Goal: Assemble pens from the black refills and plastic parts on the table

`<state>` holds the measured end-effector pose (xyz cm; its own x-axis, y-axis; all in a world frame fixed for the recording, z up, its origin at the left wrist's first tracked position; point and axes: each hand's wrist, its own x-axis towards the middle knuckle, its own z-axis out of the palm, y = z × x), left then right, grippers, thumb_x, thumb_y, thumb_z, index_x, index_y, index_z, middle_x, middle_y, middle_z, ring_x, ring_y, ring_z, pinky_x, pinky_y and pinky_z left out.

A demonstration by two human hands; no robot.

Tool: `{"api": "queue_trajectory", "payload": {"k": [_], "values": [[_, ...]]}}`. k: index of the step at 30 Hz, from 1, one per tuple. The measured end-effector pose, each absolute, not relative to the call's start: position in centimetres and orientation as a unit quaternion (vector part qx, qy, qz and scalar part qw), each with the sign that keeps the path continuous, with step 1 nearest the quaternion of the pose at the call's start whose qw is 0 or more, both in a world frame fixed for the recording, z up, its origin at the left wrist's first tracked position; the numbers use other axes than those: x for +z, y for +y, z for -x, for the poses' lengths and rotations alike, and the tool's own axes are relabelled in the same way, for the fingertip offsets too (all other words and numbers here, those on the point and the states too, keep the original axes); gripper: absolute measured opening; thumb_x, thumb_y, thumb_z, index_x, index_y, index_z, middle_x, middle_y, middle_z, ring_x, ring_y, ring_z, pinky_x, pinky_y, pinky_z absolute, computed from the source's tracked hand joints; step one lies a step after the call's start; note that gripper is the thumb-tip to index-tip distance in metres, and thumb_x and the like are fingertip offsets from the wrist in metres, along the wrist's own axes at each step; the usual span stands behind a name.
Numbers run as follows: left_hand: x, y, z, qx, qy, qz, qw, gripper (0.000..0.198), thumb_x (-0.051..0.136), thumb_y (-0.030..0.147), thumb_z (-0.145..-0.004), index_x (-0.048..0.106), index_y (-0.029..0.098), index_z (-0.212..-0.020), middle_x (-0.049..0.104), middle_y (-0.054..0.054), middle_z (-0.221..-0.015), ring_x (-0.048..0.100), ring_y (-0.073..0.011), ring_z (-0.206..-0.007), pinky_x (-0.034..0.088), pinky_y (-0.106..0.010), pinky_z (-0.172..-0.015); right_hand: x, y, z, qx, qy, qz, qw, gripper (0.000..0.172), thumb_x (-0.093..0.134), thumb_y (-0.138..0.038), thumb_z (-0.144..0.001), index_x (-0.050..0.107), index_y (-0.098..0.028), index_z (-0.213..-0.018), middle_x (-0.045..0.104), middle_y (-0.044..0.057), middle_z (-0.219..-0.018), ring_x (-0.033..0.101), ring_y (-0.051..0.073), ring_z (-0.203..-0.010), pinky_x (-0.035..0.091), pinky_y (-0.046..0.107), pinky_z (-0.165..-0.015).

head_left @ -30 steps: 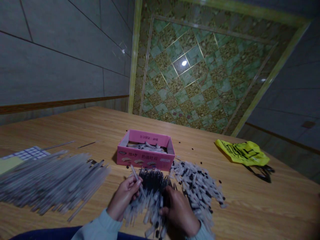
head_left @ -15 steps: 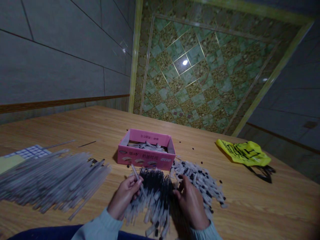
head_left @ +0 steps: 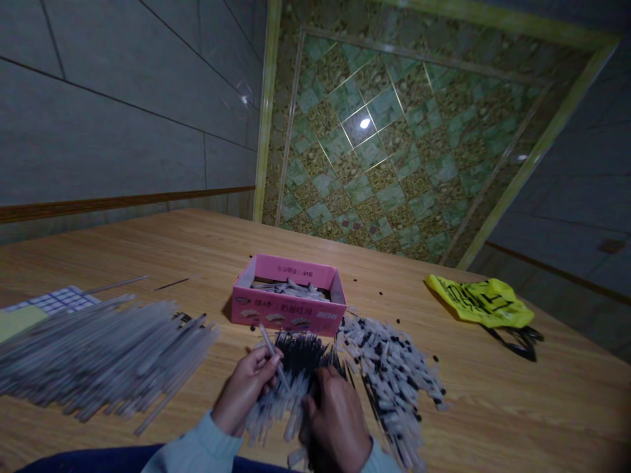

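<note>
Dark-tipped sticks [head_left: 300, 355] lie in a loose heap beneath and between the two hands, on a wood-grain bench [head_left: 493, 407] that reaches well past the hands on every visible side but the near one. Left of the left hand, a broad pile of long clear tubes [head_left: 108, 358] spreads across the bench. Beyond and to the right of the right hand lies a heap of short whitish pieces [head_left: 394, 361] mixed with black. Ahead of the hands stands an open pink box [head_left: 288, 316] with pale sticks inside, and far to their right rests a yellow bag [head_left: 478, 301]. The right hand [head_left: 338, 414] bends its fingers down over the heap; whether it grips anything, I cannot tell. The left hand [head_left: 246, 384] is nearly closed, pinching one slim pale tube [head_left: 267, 339] aslant between thumb and fingers.
</note>
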<state>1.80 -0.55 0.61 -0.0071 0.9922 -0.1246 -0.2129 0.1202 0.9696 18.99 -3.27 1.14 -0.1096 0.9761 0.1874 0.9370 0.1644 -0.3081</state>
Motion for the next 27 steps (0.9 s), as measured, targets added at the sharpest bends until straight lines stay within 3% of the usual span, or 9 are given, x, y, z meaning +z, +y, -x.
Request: {"api": "queue_trajectory", "payload": {"k": [5,10,15,19,22,27], "values": [[1.1,-0.7,-1.9,0.525,0.48,-0.406,0.574,0.036,0.068,0.046,-0.06,0.06,0.016,-0.078,0.05,0.005,-0.052,0.045,-0.0089,-0.046,0.029,-0.018,-0.041,2.0,-3.3,-19.8,0.072,-0.743,0.639,0.187,0.026,0.046,-0.008,-0.07,0.06,-0.019,-0.089,0.066,0.006,-0.085,0.063,0.021,-0.084,0.041,0.024,-0.069],[1.0,-0.7,-1.8,0.524,0.478,-0.409,0.574,0.035,0.067,0.045,-0.061,0.06,0.016,-0.079,0.051,0.005,-0.052,0.045,-0.009,-0.046,0.03,-0.019,-0.041,2.7,-2.4,-22.6,0.053,-0.713,0.668,0.207,0.022,0.045,-0.012,-0.075,0.058,-0.02,-0.091,0.066,0.005,-0.083,0.063,0.02,-0.078,0.04,0.024,-0.066],[1.0,-0.6,-1.8,0.523,0.477,-0.41,0.574,0.035,0.067,0.044,-0.062,0.06,0.015,-0.08,0.051,0.005,-0.051,0.044,-0.0083,-0.045,0.03,-0.018,-0.041,3.3,-2.2,-24.3,0.005,-0.686,0.684,0.249,0.025,0.048,-0.017,-0.078,0.057,-0.016,-0.101,0.062,0.009,-0.098,0.059,0.02,-0.084,0.04,0.025,-0.07],[1.0,-0.7,-1.8,0.522,0.478,-0.413,0.573,0.034,0.066,0.043,-0.063,0.059,0.015,-0.081,0.051,0.005,-0.052,0.044,-0.0081,-0.045,0.029,-0.018,-0.041,3.4,-3.4,-23.0,0.148,-0.781,0.577,0.189,0.017,0.063,-0.019,-0.067,0.067,-0.022,-0.083,0.065,0.0,-0.083,0.059,0.016,-0.077,0.039,0.02,-0.065],[0.9,-0.7,-1.7,0.524,0.478,-0.414,0.57,0.033,0.065,0.042,-0.065,0.059,0.015,-0.082,0.051,0.005,-0.054,0.045,-0.0085,-0.048,0.03,-0.018,-0.042,3.2,-4.5,-21.5,0.232,-0.846,0.467,0.112,0.022,0.067,-0.021,-0.063,0.071,-0.029,-0.083,0.067,-0.004,-0.083,0.06,0.013,-0.073,0.038,0.017,-0.061],[0.7,-0.6,-1.7,0.525,0.473,-0.419,0.57,0.032,0.066,0.041,-0.065,0.059,0.015,-0.082,0.052,0.004,-0.057,0.046,-0.0089,-0.05,0.031,-0.018,-0.043,2.8,-5.0,-19.8,0.17,-0.867,0.464,0.067,0.024,0.06,-0.015,-0.065,0.073,-0.031,-0.078,0.068,-0.003,-0.078,0.061,0.014,-0.07,0.035,0.019,-0.057]]}}
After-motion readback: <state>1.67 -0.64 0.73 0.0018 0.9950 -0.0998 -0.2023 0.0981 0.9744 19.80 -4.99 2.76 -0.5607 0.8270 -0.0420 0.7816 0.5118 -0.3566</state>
